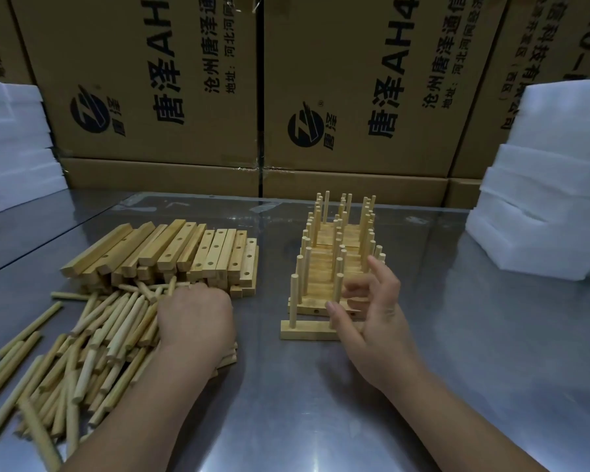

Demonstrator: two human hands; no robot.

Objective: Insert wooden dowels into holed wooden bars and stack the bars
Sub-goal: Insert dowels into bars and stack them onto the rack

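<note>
Hands first: our left hand (196, 318) curls down into the heap of pale round wooden dowels (109, 328), grip unclear; our right hand (372, 315) hovers loose-fingered, holding nothing, by the front pale holed wooden bar (307, 330) on the steel counter (321, 403). One careless brush could topple its upright pegs (294, 294).

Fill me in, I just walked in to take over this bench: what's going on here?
A person is fitting dowels into holed bars at a metal table. Their left hand rests on the loose dowel pile, fingers hidden, so whether it holds one is unclear. The right hand is open beside the nearest finished bar, at the front of a row of bars with upright dowels. Unfilled bars lie stacked behind the pile.
</note>
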